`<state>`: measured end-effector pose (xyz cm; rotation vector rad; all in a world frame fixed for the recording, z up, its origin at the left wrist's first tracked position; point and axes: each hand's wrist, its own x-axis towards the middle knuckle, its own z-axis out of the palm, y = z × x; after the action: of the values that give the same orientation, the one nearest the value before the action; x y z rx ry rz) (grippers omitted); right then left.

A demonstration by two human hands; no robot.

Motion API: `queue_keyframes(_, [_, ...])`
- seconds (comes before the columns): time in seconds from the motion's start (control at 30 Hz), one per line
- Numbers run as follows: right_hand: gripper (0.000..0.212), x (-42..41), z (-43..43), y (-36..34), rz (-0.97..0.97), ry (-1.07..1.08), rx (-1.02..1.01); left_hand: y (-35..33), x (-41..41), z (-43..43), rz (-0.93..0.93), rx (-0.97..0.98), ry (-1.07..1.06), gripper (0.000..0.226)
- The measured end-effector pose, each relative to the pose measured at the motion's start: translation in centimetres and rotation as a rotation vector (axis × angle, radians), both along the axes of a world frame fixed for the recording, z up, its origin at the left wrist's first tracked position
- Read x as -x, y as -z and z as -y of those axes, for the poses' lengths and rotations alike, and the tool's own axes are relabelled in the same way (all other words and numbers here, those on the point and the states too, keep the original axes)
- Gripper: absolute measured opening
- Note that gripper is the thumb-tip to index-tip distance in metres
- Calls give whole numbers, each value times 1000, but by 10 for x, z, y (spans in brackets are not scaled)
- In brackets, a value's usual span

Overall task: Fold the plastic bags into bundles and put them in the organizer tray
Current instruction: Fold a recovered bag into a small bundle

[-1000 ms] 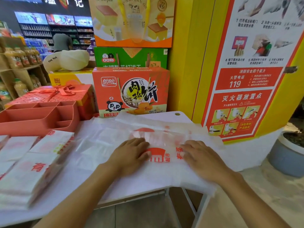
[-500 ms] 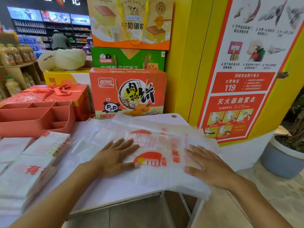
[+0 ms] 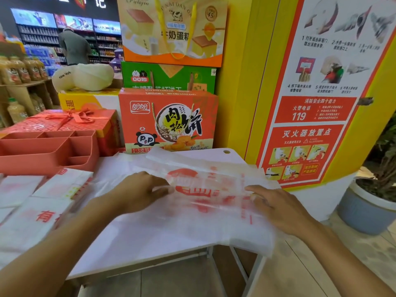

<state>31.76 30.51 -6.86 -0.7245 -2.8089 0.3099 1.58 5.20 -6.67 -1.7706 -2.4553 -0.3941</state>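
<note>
The left hand [image 3: 139, 192] sits to the right of the organizer tray [image 3: 51, 155] and nearer the person, its fingers bent and closed on a lifted fold of the plastic bag [image 3: 205, 213]. Motion blur hides exactly how the fingertips meet the film. The right hand [image 3: 278, 207], farther right of the tray, lies on the bag's other side with fingers fairly straight and only slightly spread, pressing the film rather than gripping it; its fingertips are smeared, and some film seems to veil them.

The bag is thin, milky-white and half see-through, printed with a red emblem and red characters, and is blurred between the hands. It is spread over the white table [image 3: 150, 251] to the right of the tray, its right edge hanging past the table's corner.

The tray is salmon-red with several open compartments. Just in front of it, towards the person, lie flat stacks of bags [image 3: 32, 217] with the same red print.
</note>
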Motion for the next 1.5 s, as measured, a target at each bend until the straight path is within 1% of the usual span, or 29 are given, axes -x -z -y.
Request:
queue_keyframes(0.07, [36,8,-5,-8,-42,28,-36,-13,6,-6,0,-39,3,86])
queue_keyframes(0.1, [36,13,-7,-12,-56,51,-82,-20,8,-9,-21,-27,-10,81])
queue_keyframes(0.17, [36,23,-12,-16,-87,114,-222,-30,10,-15,-104,47,-82,52])
queue_keyframes(0.2, [37,29,-14,-16,-101,148,-296,-33,10,-18,-177,99,-126,42])
queue_keyframes(0.27, [38,40,-18,-11,-67,209,-407,-34,4,-26,-322,186,-179,50])
queue_keyframes(0.3, [39,47,-18,-7,-41,222,-416,-31,-2,-32,-360,202,-179,53])
queue_keyframes(0.37, [38,61,-13,1,-43,179,-335,-20,-14,-44,-322,172,-142,52])
queue_keyframes(0.43, [39,76,0,11,-44,81,-195,-4,-28,-54,-203,149,-107,50])
queue_keyframes(0.5, [43,86,12,22,6,17,-103,15,-41,-62,-159,161,-110,53])
queue_keyframes(0.53, [47,88,15,27,43,19,-67,24,-45,-63,-134,160,-116,54])
queue_keyframes(0.6, [52,86,15,34,134,61,-16,35,-49,-59,-18,157,-145,57])
queue_keyframes(0.67, [54,81,8,38,225,98,-1,40,-42,-50,64,168,-182,58])
queue_keyframes(0.77, [55,70,-4,36,327,152,-22,41,-19,-30,82,187,-232,63])
queue_keyframes(0.83, [55,63,-10,33,352,187,-15,41,-4,-17,107,213,-233,72])
queue_keyframes(0.9, [55,59,-12,31,347,250,-10,44,4,-7,106,207,-206,80])
queue_keyframes(0.97, [53,62,-7,30,311,330,-80,48,5,-4,76,171,-193,74])
queue_keyframes(1.0, [52,66,0,29,258,330,-131,49,4,-4,71,149,-196,71])
queue_keyframes(1.03, [49,70,8,28,175,277,-151,49,3,-5,73,127,-198,72])
queue_keyframes(1.07, [47,76,18,26,82,186,-115,49,2,-5,75,110,-201,77])
queue_keyframes(1.1, [46,84,27,25,26,87,-38,48,1,-5,73,95,-201,86])
queue_keyframes(1.13, [48,91,36,25,13,8,31,48,0,-4,72,79,-201,96])
queue_keyframes(1.17, [51,97,43,28,33,-43,62,48,0,-3,70,60,-205,100])
queue_keyframes(1.2, [54,102,45,33,52,-67,61,48,0,-2,63,38,-210,97])
queue_keyframes(1.27, [57,107,44,41,49,-66,66,47,-1,0,43,-19,-214,73])
queue_keyframes(1.33, [57,104,43,43,45,-56,88,47,-1,1,35,-73,-206,58])
queue_keyframes(1.43, [57,100,44,43,34,-53,91,49,5,4,43,-159,-234,53])
queue_keyframes(1.5, [56,99,45,44,1,-41,108,49,9,7,34,-251,-321,49])
